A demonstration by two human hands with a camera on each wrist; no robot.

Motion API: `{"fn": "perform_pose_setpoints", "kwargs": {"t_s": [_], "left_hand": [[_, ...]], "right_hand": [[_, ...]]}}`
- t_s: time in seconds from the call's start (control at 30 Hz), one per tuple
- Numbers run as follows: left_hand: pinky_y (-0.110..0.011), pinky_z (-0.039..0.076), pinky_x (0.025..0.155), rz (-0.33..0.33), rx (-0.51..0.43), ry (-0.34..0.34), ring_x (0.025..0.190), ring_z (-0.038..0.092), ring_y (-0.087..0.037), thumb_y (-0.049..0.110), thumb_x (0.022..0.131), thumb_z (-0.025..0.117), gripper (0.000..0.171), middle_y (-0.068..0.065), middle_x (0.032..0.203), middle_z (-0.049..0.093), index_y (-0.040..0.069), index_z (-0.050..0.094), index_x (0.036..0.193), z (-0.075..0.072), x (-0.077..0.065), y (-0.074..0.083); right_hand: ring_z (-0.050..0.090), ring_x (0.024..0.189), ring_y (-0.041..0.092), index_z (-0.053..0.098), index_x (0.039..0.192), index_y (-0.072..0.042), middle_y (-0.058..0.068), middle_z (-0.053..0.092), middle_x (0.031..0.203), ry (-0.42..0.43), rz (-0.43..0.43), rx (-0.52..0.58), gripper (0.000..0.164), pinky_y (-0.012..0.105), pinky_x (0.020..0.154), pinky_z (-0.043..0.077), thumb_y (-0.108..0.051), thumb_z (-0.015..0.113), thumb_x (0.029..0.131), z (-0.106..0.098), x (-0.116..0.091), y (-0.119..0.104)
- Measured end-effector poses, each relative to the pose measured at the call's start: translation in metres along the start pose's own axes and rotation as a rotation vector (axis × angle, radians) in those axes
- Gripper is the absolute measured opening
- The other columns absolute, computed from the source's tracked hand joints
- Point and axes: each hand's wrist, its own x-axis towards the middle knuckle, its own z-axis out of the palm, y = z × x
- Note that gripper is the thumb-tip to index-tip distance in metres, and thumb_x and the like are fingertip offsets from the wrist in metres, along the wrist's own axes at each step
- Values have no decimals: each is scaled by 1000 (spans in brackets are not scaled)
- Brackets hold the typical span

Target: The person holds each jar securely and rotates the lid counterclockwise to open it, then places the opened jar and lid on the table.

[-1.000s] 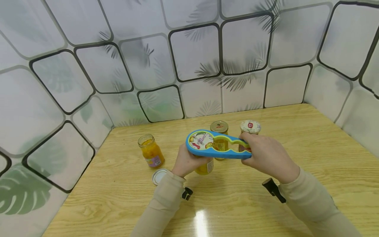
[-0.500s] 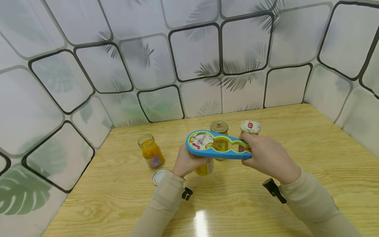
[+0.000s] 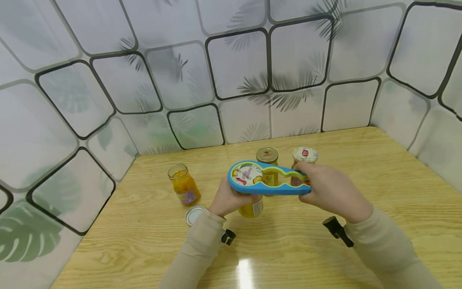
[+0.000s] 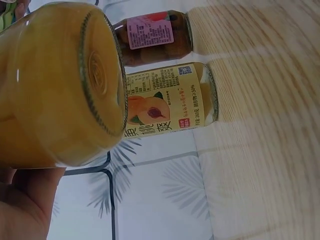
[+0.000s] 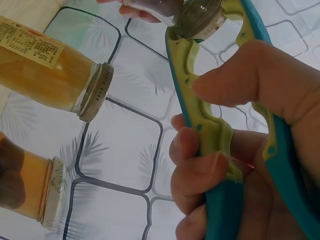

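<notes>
One jar opener [image 3: 271, 190], gripped in our right hand [image 3: 333, 192], points left onto the glass jar [image 3: 248, 210] our left hand [image 3: 228, 198] clasps.

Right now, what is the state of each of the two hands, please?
Left hand: closed, holding a yellow-filled jar.
Right hand: closed, holding the blue jar opener.

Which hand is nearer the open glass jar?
Left. The left hand grips a lidded jar, right of the open glass jar; the right hand, farther right, holds the blue jar opener by its handles.
</notes>
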Motion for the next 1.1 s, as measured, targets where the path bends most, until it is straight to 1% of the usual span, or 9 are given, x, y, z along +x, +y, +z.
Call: {"fn": "perform_pose_setpoints", "kwargs": {"t_s": [0.17, 0.47, 0.7, 0.73, 0.83, 0.93, 0.97, 1.03, 1.1], "left_hand": [[-32, 43, 85, 3, 0, -24, 94, 54, -17, -8, 61, 72, 58, -16, 106, 58, -5, 51, 115, -1, 0, 2], [-33, 43, 86, 43, -2, -86, 93, 54, -16, -9, 60, 70, 59, -19, 106, 57, -7, 49, 115, -3, -1, 1], [-36, 40, 89, 83, -68, -154, 94, 52, -15, -4, 61, 72, 63, -20, 107, 55, -8, 46, 118, -5, -1, -1], [-37, 40, 89, 86, -73, -160, 94, 52, -15, -3, 60, 72, 64, -20, 107, 55, -8, 45, 118, -5, -1, -2], [-37, 40, 90, 94, -75, -180, 96, 51, -16, 4, 61, 75, 67, -15, 109, 54, -4, 44, 120, -6, 1, -13], [-37, 40, 90, 96, -66, -201, 99, 50, -18, 6, 61, 77, 70, -13, 111, 53, 0, 43, 122, -6, 3, -24], [-36, 40, 90, 91, -64, -207, 99, 50, -17, 7, 61, 78, 70, -12, 112, 53, 1, 43, 122, -7, 3, -27], [-36, 39, 90, 81, -65, -215, 99, 50, -18, 4, 62, 77, 71, -14, 112, 53, -1, 42, 123, -7, 3, -25], [-36, 39, 91, 72, -67, -221, 99, 50, -17, -1, 61, 75, 70, -15, 112, 53, -3, 42, 123, -6, 2, -20]], "right_hand": [[37, 50, 10, 54, 92, -11, -7, 46, 63, 10, -17, -1, 33, 24, 41, 31, -8, 67, 62, -1, -1, 1], [39, 52, 11, 55, 94, -11, -5, 50, 67, -7, -24, 5, 35, 25, 42, 33, -8, 68, 61, -4, -2, 1], [41, 55, 11, 56, 96, -12, -6, 51, 69, -31, -39, 18, 39, 26, 45, 34, -8, 70, 60, -7, -3, 2], [42, 56, 11, 56, 96, -12, -5, 52, 71, -37, -42, 20, 39, 26, 45, 35, -8, 70, 60, -7, -3, 2], [43, 58, 11, 56, 98, -12, -5, 53, 73, -63, -40, 27, 42, 27, 47, 36, -8, 73, 60, -9, -2, 4], [43, 59, 12, 55, 100, -12, -4, 53, 74, -86, -35, 33, 45, 28, 48, 36, -8, 74, 59, -10, -2, 5], [43, 59, 12, 55, 101, -12, -4, 53, 74, -90, -33, 35, 45, 28, 48, 36, -8, 74, 59, -11, -2, 5], [43, 58, 12, 55, 101, -12, -5, 53, 73, -94, -34, 35, 46, 27, 48, 35, -8, 74, 59, -11, -2, 6], [43, 58, 12, 55, 102, -12, -5, 54, 74, -96, -39, 31, 47, 27, 48, 36, -8, 74, 59, -11, -2, 6]]}}
